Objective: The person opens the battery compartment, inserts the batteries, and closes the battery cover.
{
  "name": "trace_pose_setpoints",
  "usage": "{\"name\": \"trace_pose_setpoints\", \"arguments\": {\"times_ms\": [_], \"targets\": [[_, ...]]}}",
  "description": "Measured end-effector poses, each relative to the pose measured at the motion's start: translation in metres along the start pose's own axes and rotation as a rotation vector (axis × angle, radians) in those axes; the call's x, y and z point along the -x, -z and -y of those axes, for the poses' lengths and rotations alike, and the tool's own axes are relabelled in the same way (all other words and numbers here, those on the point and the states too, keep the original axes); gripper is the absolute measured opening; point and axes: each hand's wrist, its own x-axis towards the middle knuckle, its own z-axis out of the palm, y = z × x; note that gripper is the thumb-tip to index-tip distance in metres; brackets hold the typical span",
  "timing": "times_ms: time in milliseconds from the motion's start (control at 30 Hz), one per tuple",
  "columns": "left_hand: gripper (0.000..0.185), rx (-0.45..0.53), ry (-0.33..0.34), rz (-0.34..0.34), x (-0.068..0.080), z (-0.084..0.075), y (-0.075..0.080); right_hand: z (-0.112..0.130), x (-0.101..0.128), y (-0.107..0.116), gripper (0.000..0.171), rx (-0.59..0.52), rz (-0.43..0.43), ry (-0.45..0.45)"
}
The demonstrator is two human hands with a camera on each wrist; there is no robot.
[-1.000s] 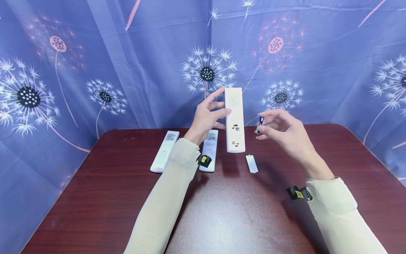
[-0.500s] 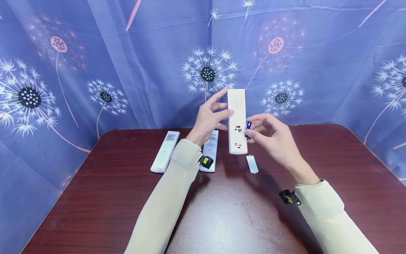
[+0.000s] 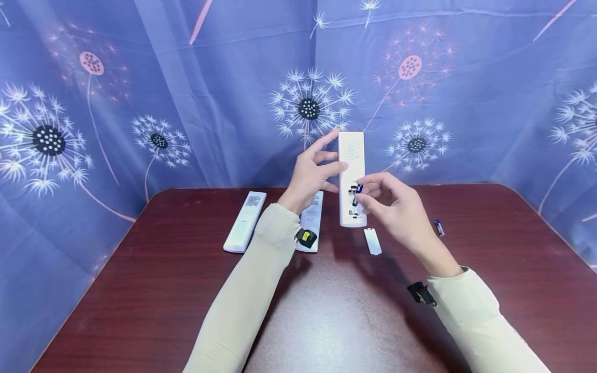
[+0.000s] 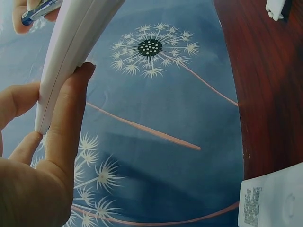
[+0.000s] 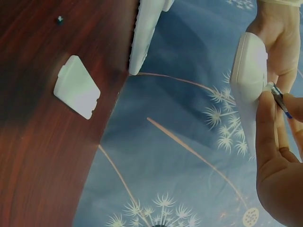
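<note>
My left hand (image 3: 310,173) grips a white remote control (image 3: 352,163) by its left side and holds it upright above the table. Its back faces me, with the battery compartment uncovered. My right hand (image 3: 394,202) pinches a small blue battery (image 3: 358,196) over that compartment. In the right wrist view the battery (image 5: 280,99) sits at a slant between thumb and finger, close against the remote (image 5: 248,68). Whether it touches the contacts, I cannot tell. The left wrist view shows the remote edge-on. Below it, a white battery cover (image 3: 372,242) lies on the table.
A second blue battery (image 3: 439,228) lies right of my right wrist. Two more white remotes, one at the left (image 3: 244,223) and one partly behind my left forearm (image 3: 313,212), lie on the dark red table (image 3: 140,290). A blue dandelion-print curtain (image 3: 233,93) hangs behind.
My right hand has carried the battery leftward from beside the remote to its compartment. The remote has shifted slightly right. The second battery has come into view from behind my right hand.
</note>
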Motion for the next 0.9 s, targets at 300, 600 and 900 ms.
{"name": "trace_pose_setpoints", "arguments": {"times_ms": [300,600,900], "targets": [[0.072,-0.006,-0.014,-0.001,0.001,-0.001,0.000,-0.002,0.002,-0.006,0.024,0.185,-0.010,0.040],[0.073,0.008,-0.008,-0.015,0.001,-0.002,-0.001,-0.004,0.002,-0.010,0.026,0.265,-0.039,0.127],[0.071,-0.005,-0.025,-0.010,0.003,-0.004,-0.001,-0.005,0.001,-0.013,0.026,0.264,-0.112,0.147]]}}
